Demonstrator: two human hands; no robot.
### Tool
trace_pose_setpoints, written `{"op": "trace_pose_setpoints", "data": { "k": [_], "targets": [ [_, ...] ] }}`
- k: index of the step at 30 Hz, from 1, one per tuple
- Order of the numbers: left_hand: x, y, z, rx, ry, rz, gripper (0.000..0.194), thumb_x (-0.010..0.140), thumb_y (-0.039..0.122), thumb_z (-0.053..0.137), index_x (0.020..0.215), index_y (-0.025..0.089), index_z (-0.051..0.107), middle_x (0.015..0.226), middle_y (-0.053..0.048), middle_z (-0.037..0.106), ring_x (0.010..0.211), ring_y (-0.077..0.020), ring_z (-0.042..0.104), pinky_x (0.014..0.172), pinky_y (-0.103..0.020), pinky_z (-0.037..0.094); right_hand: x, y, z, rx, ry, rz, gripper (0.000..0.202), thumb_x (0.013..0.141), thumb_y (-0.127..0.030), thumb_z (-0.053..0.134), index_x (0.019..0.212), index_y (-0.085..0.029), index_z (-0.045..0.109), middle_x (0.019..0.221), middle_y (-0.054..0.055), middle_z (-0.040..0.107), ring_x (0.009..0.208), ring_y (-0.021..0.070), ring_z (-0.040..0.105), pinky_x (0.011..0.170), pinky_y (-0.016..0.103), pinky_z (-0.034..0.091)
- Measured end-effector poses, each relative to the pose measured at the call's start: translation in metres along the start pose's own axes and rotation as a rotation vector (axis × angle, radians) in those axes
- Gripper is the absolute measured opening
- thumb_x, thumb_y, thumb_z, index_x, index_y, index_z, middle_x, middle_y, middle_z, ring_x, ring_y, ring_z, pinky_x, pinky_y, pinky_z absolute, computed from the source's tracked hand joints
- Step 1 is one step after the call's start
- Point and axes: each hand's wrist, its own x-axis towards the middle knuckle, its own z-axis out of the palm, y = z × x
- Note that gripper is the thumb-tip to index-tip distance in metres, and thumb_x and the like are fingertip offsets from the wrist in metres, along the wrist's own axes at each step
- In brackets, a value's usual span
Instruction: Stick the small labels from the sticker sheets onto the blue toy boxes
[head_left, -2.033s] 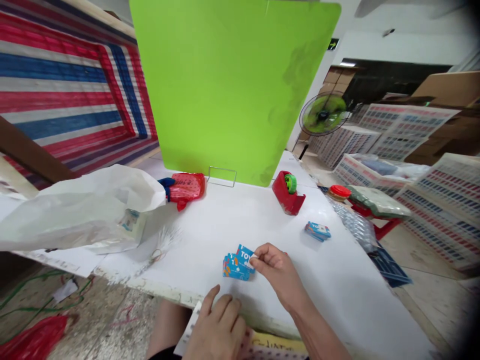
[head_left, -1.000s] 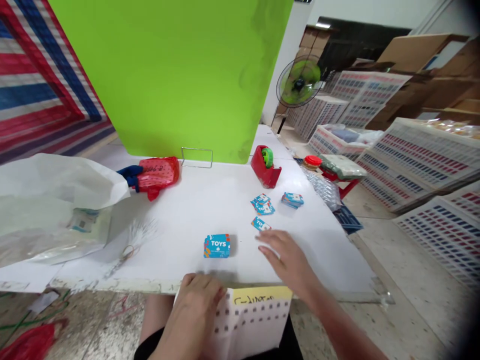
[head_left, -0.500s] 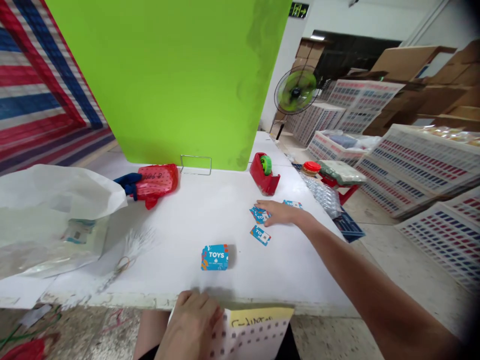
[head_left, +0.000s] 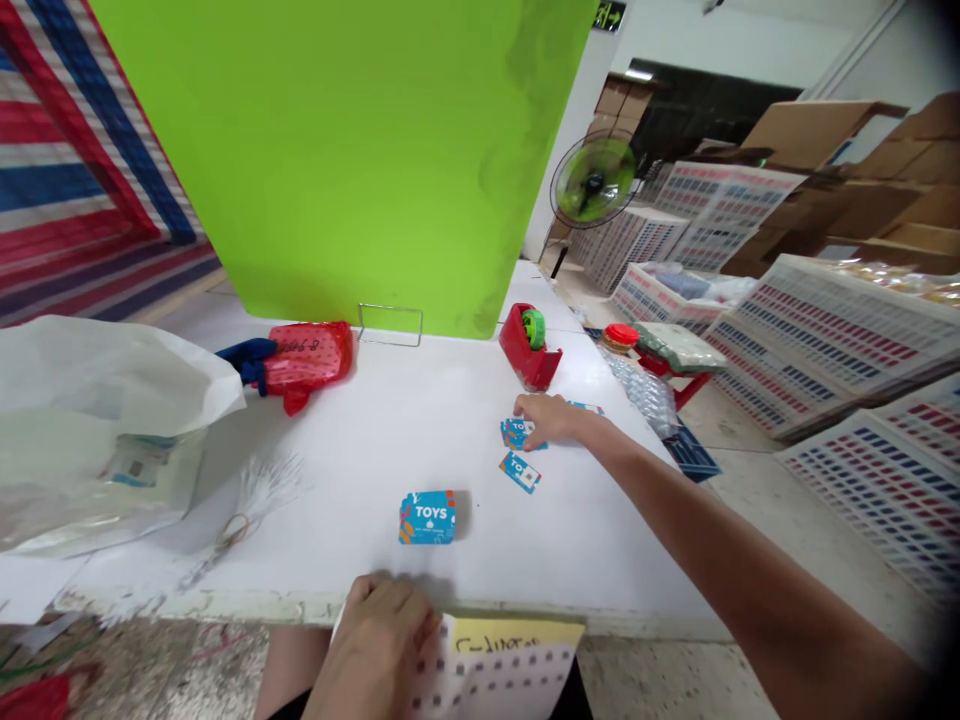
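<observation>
At the table's front edge, my left hand [head_left: 386,635] has its fingers curled over a white sheet [head_left: 491,680] printed with rows of small dark squares. A yellow strip [head_left: 517,634] with handwriting runs along the sheet's top. My right hand [head_left: 546,418] reaches across to the right, thumb and fingers curled round a few small blue cards [head_left: 513,434] on the table. One loose blue card [head_left: 520,472] lies just in front of it, and another blue card [head_left: 587,408] shows partly behind the wrist. A stack of blue "TOYS" cards [head_left: 427,518] sits nearer me.
A red tape dispenser [head_left: 529,350] stands beyond my right hand. To the left are a red plastic packet [head_left: 309,362], a bundle of white strings [head_left: 251,505] and a large translucent bag [head_left: 97,400]. A green board [head_left: 352,170] rises behind; white crates [head_left: 832,330] stand right.
My right hand's fingers have drawn in closer around the blue cards, which have shifted slightly together. My left hand stays on the sheet. The view has moved slightly.
</observation>
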Motion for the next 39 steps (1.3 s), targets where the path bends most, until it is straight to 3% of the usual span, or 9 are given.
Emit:
{"op": "trace_pose_setpoints", "data": {
  "k": [4,8,18,23,26,30,33,36,39],
  "targets": [
    [-0.004,-0.003,0.010,-0.045,-0.024,-0.039,0.021,0.082,0.012,0.046,0.064,0.022,0.049,0.061,0.004,0.053,0.059,-0.0146,0.047,0.065,-0.029,0.033,0.000,-0.003,-0.004,-0.004,-0.051,0.033,0.062,0.051,-0.042,0.080,0.105,-0.022,0.059,0.105,0.012,0.065,0.093,0.0344,0.061,0.078,0.039,0.042],
    [-0.008,-0.004,0.016,-0.008,-0.022,-0.041,0.025,0.087,0.015,0.042,0.064,0.022,0.049,0.061,0.004,0.054,0.061,-0.0145,0.048,0.067,-0.029,0.033,-0.006,-0.002,-0.003,0.003,-0.035,0.008,0.053,0.054,-0.041,0.078,0.099,-0.020,0.060,0.110,0.013,0.062,0.100,0.0342,0.057,0.078,0.037,0.043],
    [-0.002,0.001,0.002,-0.070,-0.105,-0.104,0.023,0.087,0.014,0.046,0.066,0.020,0.054,0.065,0.003,0.057,0.065,-0.0153,0.050,0.071,-0.030,0.032,-0.022,-0.010,0.007,0.103,0.036,0.034,0.048,0.061,-0.030,0.072,0.104,-0.020,0.054,0.101,0.009,0.065,0.092,0.0270,0.061,0.072,0.030,0.045],
    [-0.003,0.002,-0.001,-0.104,-0.138,-0.133,0.024,0.090,0.015,0.045,0.069,0.020,0.056,0.070,0.003,0.059,0.069,-0.0156,0.049,0.073,-0.031,0.031,-0.037,-0.014,0.004,0.142,0.097,0.085,0.026,0.076,-0.033,0.061,0.097,-0.021,0.054,0.102,0.007,0.065,0.095,0.0250,0.060,0.077,0.029,0.044],
    [-0.005,-0.002,0.003,-0.113,-0.177,-0.133,0.021,0.091,0.017,0.047,0.072,0.020,0.056,0.073,0.002,0.059,0.071,-0.0166,0.049,0.074,-0.032,0.029,-0.050,-0.024,0.009,0.147,0.113,0.141,0.023,0.083,-0.037,0.053,0.099,-0.020,0.053,0.097,0.007,0.065,0.088,0.0230,0.061,0.071,0.028,0.044],
    [-0.007,-0.008,0.011,-0.104,-0.193,-0.136,0.022,0.092,0.020,0.046,0.072,0.020,0.055,0.072,0.001,0.059,0.071,-0.0175,0.048,0.075,-0.033,0.028,-0.061,-0.048,0.031,0.114,0.115,0.173,0.026,0.080,-0.032,0.056,0.100,-0.015,0.053,0.101,0.012,0.063,0.088,0.0225,0.061,0.071,0.026,0.044],
    [-0.006,-0.007,0.010,-0.112,-0.195,-0.144,0.023,0.092,0.021,0.046,0.071,0.020,0.055,0.073,0.001,0.059,0.072,-0.0179,0.049,0.075,-0.033,0.027,-0.062,-0.062,0.046,0.065,0.147,0.202,0.035,0.074,-0.031,0.064,0.101,-0.011,0.054,0.109,0.019,0.059,0.101,0.0297,0.057,0.082,0.032,0.041],
    [-0.004,-0.004,0.005,-0.124,-0.210,-0.155,0.021,0.092,0.021,0.048,0.072,0.020,0.056,0.074,0.001,0.059,0.073,-0.0179,0.050,0.074,-0.033,0.027,-0.064,-0.069,0.048,0.054,0.158,0.218,0.040,0.070,-0.032,0.067,0.102,-0.011,0.055,0.106,0.019,0.061,0.103,0.0332,0.056,0.083,0.036,0.040],
    [-0.004,-0.003,0.003,-0.113,-0.211,-0.160,0.021,0.092,0.020,0.048,0.073,0.020,0.056,0.074,0.001,0.060,0.074,-0.0181,0.050,0.074,-0.033,0.027,-0.069,-0.072,0.045,0.092,0.152,0.201,0.042,0.068,-0.033,0.069,0.102,-0.014,0.056,0.103,0.014,0.063,0.096,0.0291,0.060,0.077,0.032,0.043]
  ]
}}
